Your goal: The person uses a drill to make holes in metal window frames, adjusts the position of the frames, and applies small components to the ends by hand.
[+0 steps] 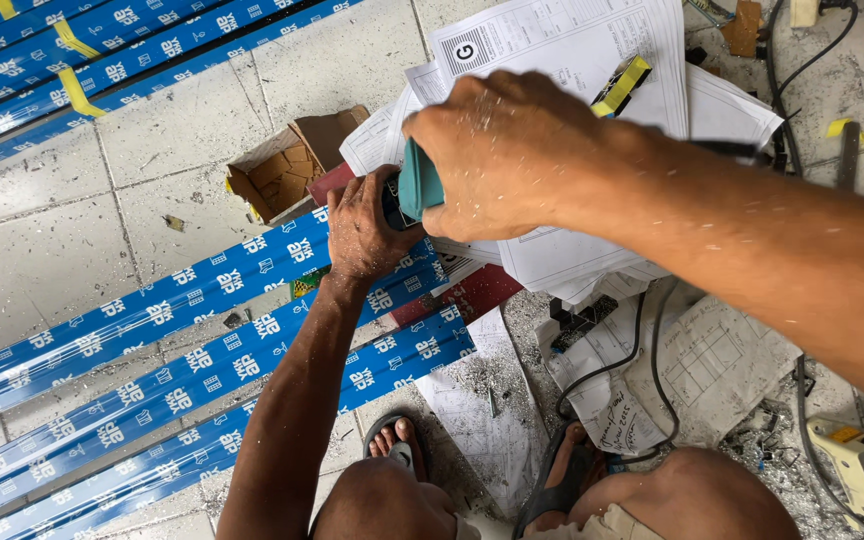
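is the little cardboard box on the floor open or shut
Open. The cardboard box has its flaps spread outward, and brown cardboard pieces show inside it. It sits on the tiled floor.

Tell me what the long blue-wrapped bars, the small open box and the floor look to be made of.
Long bars: likely metal profiles under glossy blue printed plastic film; it shines and wrinkles. Small open box: plain brown cardboard, matte, with bent flaps. Floor: pale tiles, probably ceramic, dull and dusty, with grout lines and metal-looking shavings.

A teal power tool (417, 185) sits mostly hidden between the fingers (472, 200). Below the fingers, blue-wrapped metal profiles (202, 370) lie side by side, slanting across the floor.
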